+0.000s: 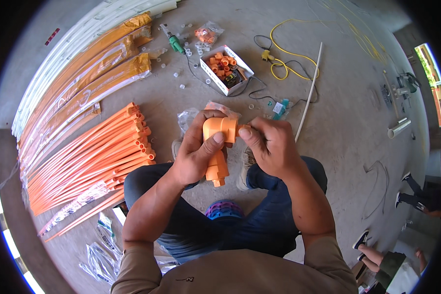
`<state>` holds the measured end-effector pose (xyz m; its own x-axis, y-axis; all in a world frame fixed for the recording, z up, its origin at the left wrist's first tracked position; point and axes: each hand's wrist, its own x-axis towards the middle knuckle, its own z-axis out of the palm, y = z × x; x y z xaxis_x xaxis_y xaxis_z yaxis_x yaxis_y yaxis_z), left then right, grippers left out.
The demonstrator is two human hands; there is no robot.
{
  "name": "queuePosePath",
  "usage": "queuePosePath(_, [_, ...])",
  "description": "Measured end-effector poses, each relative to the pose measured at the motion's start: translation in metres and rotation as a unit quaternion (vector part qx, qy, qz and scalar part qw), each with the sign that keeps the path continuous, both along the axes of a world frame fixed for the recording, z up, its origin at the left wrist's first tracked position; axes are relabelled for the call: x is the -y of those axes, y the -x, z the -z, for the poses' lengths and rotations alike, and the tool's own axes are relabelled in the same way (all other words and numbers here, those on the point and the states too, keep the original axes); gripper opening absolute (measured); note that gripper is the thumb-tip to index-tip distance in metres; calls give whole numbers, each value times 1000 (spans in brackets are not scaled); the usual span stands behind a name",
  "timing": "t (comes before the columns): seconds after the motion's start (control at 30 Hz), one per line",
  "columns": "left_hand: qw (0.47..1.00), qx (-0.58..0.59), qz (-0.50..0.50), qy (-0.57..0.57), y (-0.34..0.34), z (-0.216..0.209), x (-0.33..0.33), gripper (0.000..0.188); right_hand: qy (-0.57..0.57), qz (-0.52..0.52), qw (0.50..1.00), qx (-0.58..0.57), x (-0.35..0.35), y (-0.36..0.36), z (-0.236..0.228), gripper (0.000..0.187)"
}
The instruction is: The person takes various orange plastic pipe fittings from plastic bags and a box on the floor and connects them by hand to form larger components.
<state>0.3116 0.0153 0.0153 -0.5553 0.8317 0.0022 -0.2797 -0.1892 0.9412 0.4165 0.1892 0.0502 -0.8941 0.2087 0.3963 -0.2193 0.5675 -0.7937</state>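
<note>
Between my knees, my left hand [191, 156] is closed around an orange plastic elbow fitting [219, 128]. One end of the elbow points right, and its other arm reaches down below my thumb. A small orange plug [219, 182] sticks out of that lower end. My right hand [275, 147] pinches a second orange plug [242, 128] between thumb and fingers at the elbow's right end. The fingers hide most of this plug, so how deep it sits cannot be seen.
Orange pipes [93, 159] lie bundled on the left, beside wrapped pipes [98, 85]. Ahead stands a white box [225, 88] of orange fittings, near a green tool [175, 44] and a yellow cable [295, 22]. A white pipe [309, 93] lies right. Other people's legs [370, 257] show lower right.
</note>
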Motion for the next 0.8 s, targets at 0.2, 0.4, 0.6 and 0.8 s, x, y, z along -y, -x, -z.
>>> queuePosePath(0.2, [1000,20,14,7,4,-1,-4,38,59,-15,998,-21,-8,-4,4,26])
queuePosePath(0.4, [988,-98,-95,72,11,39,26,53,15,74,997,8,6,13,35,35])
queuePosePath(0.6, [991,-34,-96,90,20,58,14,44,13,6,997,-81,-5,-8,31,37])
queuePosePath(0.8, [988,-20,-102,118,15,42,-26,46,-20,31,995,92,-36,-2,25,38])
